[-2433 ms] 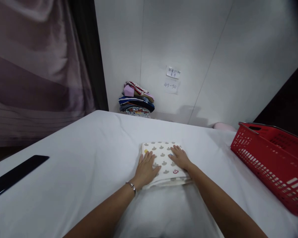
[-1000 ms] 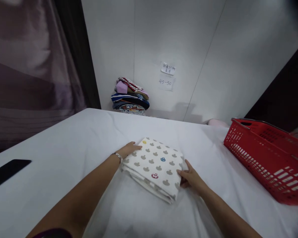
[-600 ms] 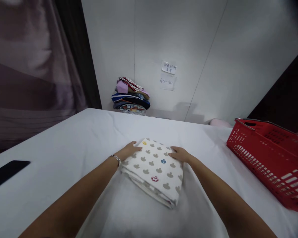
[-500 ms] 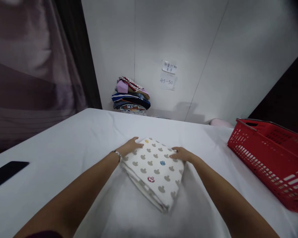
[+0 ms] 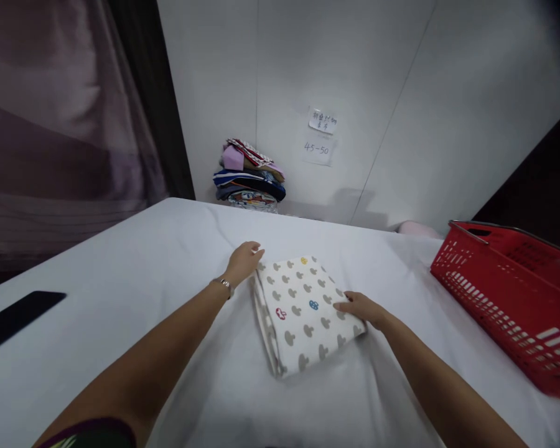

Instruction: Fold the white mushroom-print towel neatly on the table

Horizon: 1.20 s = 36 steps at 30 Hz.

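A folded white cloth (image 5: 303,311) with grey mushroom prints and a few coloured ones lies on the white-covered table. My right hand (image 5: 361,308) grips its right edge, thumb on top and the other fingers partly hidden beneath. Beside the cloth's upper left corner is my left hand (image 5: 245,261), a bracelet on its wrist. Its thumb and fingers are apart with nothing seen between them; whether it brushes the corner I cannot tell.
A red plastic basket (image 5: 508,305) with a metal handle stands on the right. At left lies a flat black object (image 5: 21,317). Several folded fabrics (image 5: 249,177) are stacked by the wall, near paper notes (image 5: 320,149). A curtain (image 5: 51,155) hangs at far left.
The cloth has turned clockwise on the table and shifted slightly right. My right hand has moved right and toward me with its edge; my left hand has come off the cloth's left side.
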Each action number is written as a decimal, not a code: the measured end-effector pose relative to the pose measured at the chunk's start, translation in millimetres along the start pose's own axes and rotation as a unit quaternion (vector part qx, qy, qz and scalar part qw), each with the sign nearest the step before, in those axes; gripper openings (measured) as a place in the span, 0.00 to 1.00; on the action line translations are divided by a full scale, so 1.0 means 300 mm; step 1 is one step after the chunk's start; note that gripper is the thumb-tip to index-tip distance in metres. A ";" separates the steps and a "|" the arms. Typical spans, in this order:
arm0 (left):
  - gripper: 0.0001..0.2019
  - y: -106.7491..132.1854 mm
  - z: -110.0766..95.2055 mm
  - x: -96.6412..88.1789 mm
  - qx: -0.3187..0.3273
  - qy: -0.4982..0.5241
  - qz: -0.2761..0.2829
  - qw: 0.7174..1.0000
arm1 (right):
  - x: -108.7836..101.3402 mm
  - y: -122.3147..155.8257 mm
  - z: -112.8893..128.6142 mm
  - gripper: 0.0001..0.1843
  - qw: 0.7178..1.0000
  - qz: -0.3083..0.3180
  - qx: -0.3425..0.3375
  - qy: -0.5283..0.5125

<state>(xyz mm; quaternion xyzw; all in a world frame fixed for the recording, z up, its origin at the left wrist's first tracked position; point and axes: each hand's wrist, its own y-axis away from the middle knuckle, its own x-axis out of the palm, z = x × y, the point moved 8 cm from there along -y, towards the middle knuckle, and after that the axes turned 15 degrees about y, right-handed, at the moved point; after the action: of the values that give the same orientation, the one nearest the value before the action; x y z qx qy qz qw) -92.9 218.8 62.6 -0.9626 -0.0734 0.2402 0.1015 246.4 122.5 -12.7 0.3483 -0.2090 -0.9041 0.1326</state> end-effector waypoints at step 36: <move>0.10 0.342 0.183 0.076 -0.144 0.210 -0.049 0.966 | 0.397 0.004 0.580 0.08 0.893 -0.208 -0.254 0.309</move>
<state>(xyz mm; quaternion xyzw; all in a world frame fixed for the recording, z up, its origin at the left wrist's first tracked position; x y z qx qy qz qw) -89.6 132.5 -18.8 -0.9911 -0.1313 0.0143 -0.0139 41.3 125.2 36.2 0.5999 0.1567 -0.7802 0.0830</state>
